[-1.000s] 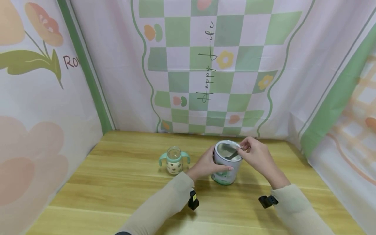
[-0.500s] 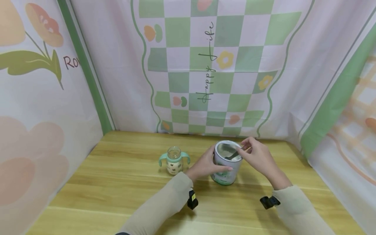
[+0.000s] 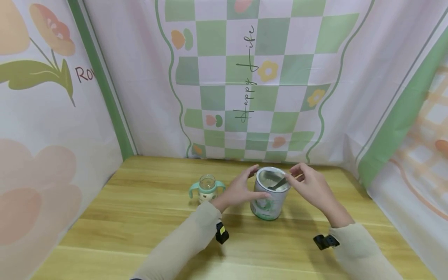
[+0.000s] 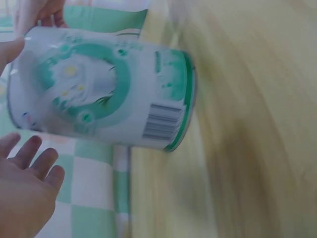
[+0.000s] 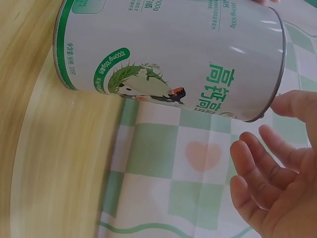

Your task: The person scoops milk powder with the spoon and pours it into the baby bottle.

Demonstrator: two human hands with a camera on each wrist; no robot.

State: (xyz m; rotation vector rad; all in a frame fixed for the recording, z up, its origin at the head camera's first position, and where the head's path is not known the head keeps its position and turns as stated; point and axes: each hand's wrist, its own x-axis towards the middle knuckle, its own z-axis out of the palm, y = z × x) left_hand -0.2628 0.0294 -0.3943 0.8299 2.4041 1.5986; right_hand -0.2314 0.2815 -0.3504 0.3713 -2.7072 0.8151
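At centre of the head view, on the wooden table (image 3: 140,217), stands an open milk-powder tin (image 3: 269,194), white-silver with green print, upright, lid off. A scoop (image 3: 278,183) lies inside it, handle leaning on the rim toward the right. Left hand (image 3: 238,190) sits just left of the tin, fingers spread and relaxed; thumb reaches toward the tin's front wall, though contact is hard to judge from here. Left wrist view shows straight fingers (image 4: 29,163) apart from the tin (image 4: 104,89), blurred. Right hand (image 3: 309,184) hovers at the tin's right rim, fingertips close to the scoop handle, possibly touching it; fingers loosely bent. Right wrist view shows an open palm with fingers (image 5: 257,173) clear of the tin (image 5: 168,59), gripping nothing. Left of the left hand stands a small baby bottle (image 3: 207,188) with teal handles, no cap, partly hidden by the wrist. Checked green-and-white cloth (image 3: 252,77) hangs behind the table.
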